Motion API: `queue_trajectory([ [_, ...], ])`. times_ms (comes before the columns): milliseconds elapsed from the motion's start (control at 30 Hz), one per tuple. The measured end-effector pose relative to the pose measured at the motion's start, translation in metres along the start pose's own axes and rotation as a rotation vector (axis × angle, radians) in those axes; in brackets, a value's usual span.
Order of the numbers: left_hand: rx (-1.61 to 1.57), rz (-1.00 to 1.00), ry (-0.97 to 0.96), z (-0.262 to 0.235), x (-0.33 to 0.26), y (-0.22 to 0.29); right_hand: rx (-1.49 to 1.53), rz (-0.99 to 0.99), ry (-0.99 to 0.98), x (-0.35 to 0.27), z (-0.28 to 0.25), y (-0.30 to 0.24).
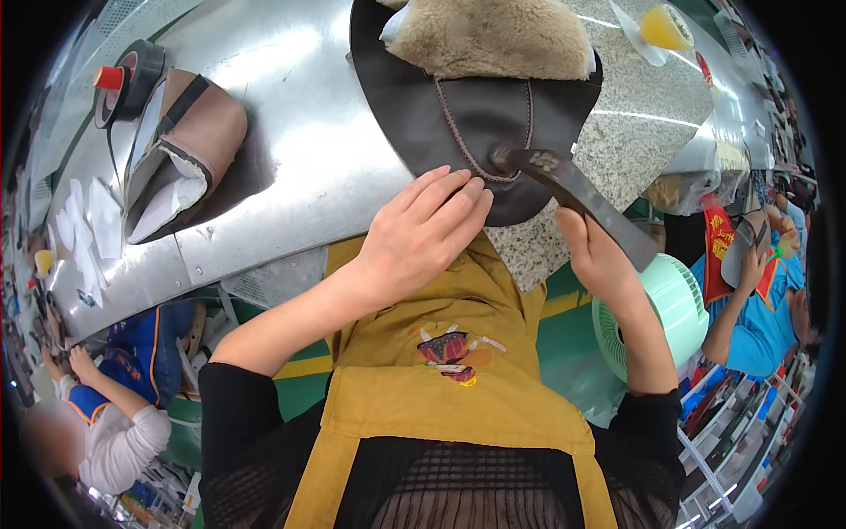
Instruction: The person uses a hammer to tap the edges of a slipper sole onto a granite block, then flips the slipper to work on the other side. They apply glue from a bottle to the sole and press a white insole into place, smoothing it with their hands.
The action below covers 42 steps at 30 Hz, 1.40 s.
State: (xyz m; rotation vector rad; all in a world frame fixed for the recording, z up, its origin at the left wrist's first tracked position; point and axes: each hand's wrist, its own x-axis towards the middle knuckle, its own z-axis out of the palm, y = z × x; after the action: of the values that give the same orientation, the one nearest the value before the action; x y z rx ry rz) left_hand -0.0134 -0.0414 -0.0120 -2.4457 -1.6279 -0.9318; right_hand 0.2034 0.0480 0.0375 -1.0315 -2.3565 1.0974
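1. Surface [291, 106]: curved metal sheet, with a speckled stone slab [617, 132] set into its right part.
2. Dark leather piece [476, 115]: lies on the surface and partly over the stone slab; a fleece lining [493, 35] lies on its far part, and a stitched seam curves across its near part.
3. Boot upper [176, 150]: tan and brown with white lining, well left of the leather piece.
4. Mint green fan [674, 309]: below the surface edge, right of and nearer than the leather piece.
5. Left hand [423, 234]: flat, fingers together, pressing on the near edge of the leather piece.
6. Right hand [595, 251]: closed around the handle of a long dark hammer-like tool [582, 194], its head resting on the leather piece at the seam.
7. Tape roll [132, 75]: black, with a red cap beside it, far left of the leather piece.
8. Yellow cup [665, 26]: far right of the leather piece.
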Motion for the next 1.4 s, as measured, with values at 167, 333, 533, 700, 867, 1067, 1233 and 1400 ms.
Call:
queue_trajectory([
  [167, -0.001, 0.002, 0.002, -0.002, -0.001, 0.001, 0.033, 0.117, -0.035, -0.001, -0.004, -0.003],
  [333, -0.007, 0.0, -0.005, 0.0, 0.001, -0.001, -0.032, 0.02, -0.044, 0.0, -0.003, 0.002],
  [533, 0.01, 0.011, 0.019, 0.002, -0.002, 0.0, 0.057, -0.019, -0.007, -0.003, -0.004, 0.005],
  [700, -0.004, 0.012, 0.015, 0.003, -0.002, -0.001, 0.08, 0.036, -0.027, -0.002, -0.009, 0.007],
  [867, -0.021, -0.008, 0.019, 0.003, -0.002, -0.001, -0.042, -0.059, -0.072, 0.005, -0.007, -0.007],
  [1067, -0.022, 0.001, 0.031, 0.003, -0.002, -0.001, -0.119, -0.126, -0.151, 0.013, -0.004, -0.013],
  [1233, -0.022, 0.006, 0.028, 0.002, -0.003, -0.002, -0.186, -0.21, -0.149, 0.032, -0.001, -0.03],
  [1400, -0.006, 0.031, 0.066, 0.005, -0.003, -0.004, -0.226, -0.085, -0.217, 0.022, -0.018, -0.038],
])
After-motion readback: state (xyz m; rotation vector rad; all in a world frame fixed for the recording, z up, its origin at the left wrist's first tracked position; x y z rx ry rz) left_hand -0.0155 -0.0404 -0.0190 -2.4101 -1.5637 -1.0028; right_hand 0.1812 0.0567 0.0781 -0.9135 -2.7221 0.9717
